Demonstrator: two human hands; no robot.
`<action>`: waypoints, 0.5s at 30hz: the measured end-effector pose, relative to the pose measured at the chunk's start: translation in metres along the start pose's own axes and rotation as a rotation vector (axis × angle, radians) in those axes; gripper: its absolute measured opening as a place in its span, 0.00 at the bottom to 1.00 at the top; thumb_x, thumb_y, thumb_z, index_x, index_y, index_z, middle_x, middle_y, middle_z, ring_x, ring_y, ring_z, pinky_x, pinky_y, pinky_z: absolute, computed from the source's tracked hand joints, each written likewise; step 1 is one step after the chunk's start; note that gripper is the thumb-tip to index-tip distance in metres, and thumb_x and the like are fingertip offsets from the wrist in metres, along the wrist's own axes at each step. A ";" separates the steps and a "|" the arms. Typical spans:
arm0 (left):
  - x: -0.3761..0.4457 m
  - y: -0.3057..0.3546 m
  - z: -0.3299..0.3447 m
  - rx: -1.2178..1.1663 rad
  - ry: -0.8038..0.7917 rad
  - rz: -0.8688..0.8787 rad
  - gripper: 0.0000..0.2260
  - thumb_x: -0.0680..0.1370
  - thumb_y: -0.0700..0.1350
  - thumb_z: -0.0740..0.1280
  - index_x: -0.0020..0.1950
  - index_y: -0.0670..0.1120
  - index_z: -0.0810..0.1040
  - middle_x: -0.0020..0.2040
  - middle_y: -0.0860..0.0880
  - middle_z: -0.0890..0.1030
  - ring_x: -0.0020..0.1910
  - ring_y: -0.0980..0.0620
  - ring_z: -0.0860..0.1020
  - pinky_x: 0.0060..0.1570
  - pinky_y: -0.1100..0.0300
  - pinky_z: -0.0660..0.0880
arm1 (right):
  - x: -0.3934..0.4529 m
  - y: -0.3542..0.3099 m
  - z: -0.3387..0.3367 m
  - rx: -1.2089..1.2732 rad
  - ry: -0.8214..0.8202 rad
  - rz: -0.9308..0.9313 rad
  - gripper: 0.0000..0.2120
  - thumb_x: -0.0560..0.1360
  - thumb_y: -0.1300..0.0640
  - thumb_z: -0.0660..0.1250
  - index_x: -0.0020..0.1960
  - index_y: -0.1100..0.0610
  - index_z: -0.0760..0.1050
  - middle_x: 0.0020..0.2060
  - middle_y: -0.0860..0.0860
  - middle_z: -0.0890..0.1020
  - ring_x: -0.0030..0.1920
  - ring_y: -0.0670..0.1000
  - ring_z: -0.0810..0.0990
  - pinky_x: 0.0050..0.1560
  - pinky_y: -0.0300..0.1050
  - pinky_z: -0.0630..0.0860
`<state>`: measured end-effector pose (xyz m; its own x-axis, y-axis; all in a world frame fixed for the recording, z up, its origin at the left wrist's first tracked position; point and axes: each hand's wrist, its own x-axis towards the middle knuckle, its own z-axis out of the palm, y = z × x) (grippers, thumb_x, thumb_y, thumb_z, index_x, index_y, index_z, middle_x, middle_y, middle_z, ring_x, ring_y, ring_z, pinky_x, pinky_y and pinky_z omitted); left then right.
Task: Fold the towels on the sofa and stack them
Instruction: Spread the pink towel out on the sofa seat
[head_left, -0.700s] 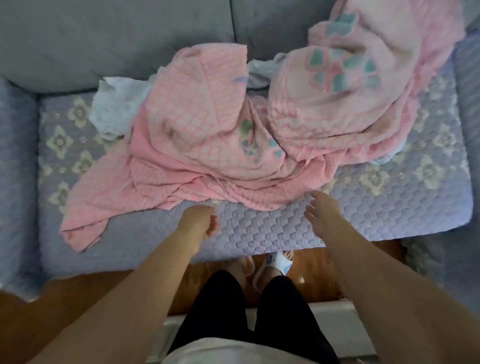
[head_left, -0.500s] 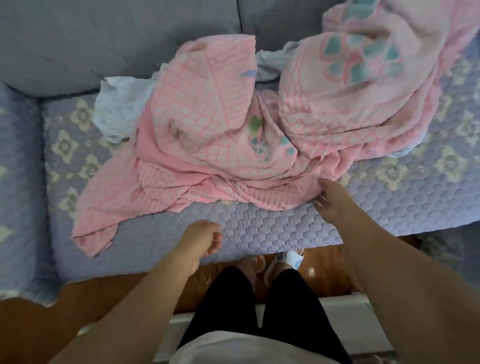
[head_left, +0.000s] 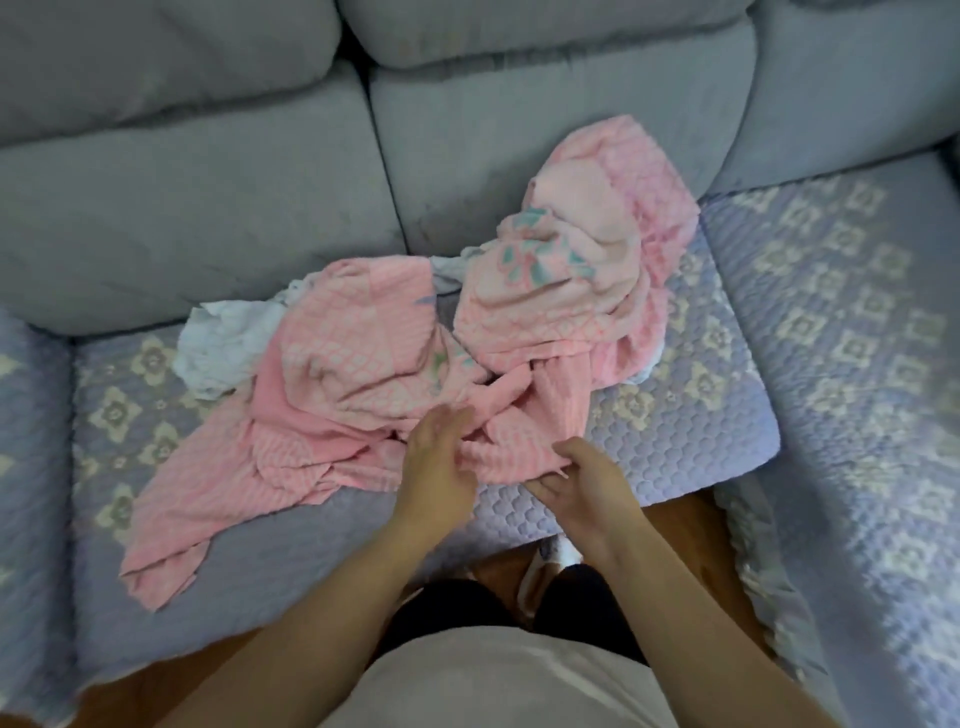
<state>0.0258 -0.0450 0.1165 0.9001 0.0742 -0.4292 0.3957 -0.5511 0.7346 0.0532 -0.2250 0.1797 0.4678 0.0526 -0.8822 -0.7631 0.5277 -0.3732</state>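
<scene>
Two hands reach into the pile in front of us. Our left hand (head_left: 438, 460) lies on the near folds of the pink towel (head_left: 363, 395), fingers straight and loose, gripping nothing. Our right hand (head_left: 582, 475) curls its fingers round the near edge of that same bunched pink cloth and holds it just above the seat; the thumb side is partly hidden under the fabric.

The pink towel sprawls unfolded across the middle seat of the sofa (head_left: 208, 182), with one long corner trailing toward the front left edge of the cushion. Behind it to the right, a second pink towel (head_left: 576, 270) with teal flower shapes is heaped up against the grey back cushion. The two pink cloths touch and overlap in the middle, and we cannot tell exactly where one ends and the other begins. A white towel (head_left: 223, 345) lies crumpled at the left rear of the heap, partly tucked under the pink one, and a bit more white cloth shows between the two pink heaps.

All the cloths rest on a lilac quilted seat cover (head_left: 691, 431) with pale flower motifs. A like cover lies on the section of sofa to the right. Below our arms we see dark trousers, a pale shirt and a strip of wooden floor (head_left: 701, 525).
</scene>
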 end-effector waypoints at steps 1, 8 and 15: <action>0.006 0.007 -0.003 -0.078 0.011 -0.011 0.33 0.70 0.34 0.66 0.70 0.61 0.71 0.69 0.51 0.70 0.67 0.47 0.71 0.68 0.43 0.71 | -0.008 -0.004 -0.002 -0.040 -0.007 -0.002 0.17 0.79 0.63 0.62 0.68 0.64 0.71 0.61 0.61 0.81 0.57 0.59 0.84 0.61 0.56 0.79; 0.044 0.023 0.022 0.399 -0.053 -0.079 0.10 0.80 0.53 0.63 0.52 0.46 0.76 0.49 0.44 0.80 0.50 0.41 0.80 0.45 0.52 0.73 | -0.017 -0.020 -0.034 -0.296 -0.153 0.088 0.12 0.79 0.66 0.61 0.61 0.64 0.76 0.51 0.59 0.85 0.53 0.59 0.85 0.60 0.55 0.80; -0.038 0.097 0.009 -0.004 0.218 -0.067 0.10 0.83 0.44 0.60 0.57 0.50 0.80 0.49 0.53 0.83 0.48 0.52 0.80 0.48 0.61 0.74 | 0.007 -0.065 -0.084 -1.117 0.109 -0.030 0.03 0.75 0.62 0.64 0.42 0.57 0.74 0.50 0.64 0.81 0.45 0.57 0.78 0.50 0.55 0.78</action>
<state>0.0284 -0.1084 0.1995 0.8895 0.2889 -0.3541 0.4567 -0.5354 0.7105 0.0686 -0.3299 0.1740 0.4931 -0.0511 -0.8685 -0.7495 -0.5317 -0.3943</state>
